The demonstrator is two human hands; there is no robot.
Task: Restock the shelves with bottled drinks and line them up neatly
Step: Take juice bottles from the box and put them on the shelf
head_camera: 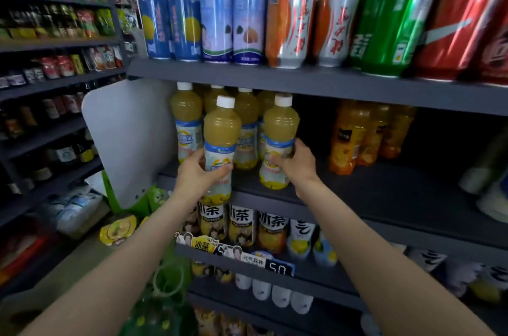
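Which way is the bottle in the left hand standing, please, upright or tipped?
Upright: the bottle in the left hand has its white cap straight above its base.

Rear yellow bottles (213, 96) half-hidden behind front ones; red cans (467, 28) blurred, cropped at right edge.

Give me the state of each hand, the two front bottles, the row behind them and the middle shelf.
Left hand: grip closed round the left bottle's label.
Right hand: grip closed round the right bottle's label.
Left bottle: capped, upright, held out past the shelf's front edge.
Right bottle: capped, upright, base at the shelf's front.
Back row of bottles: capped, upright, on the shelf.
Middle shelf: bare patch right of the yellow bottles.
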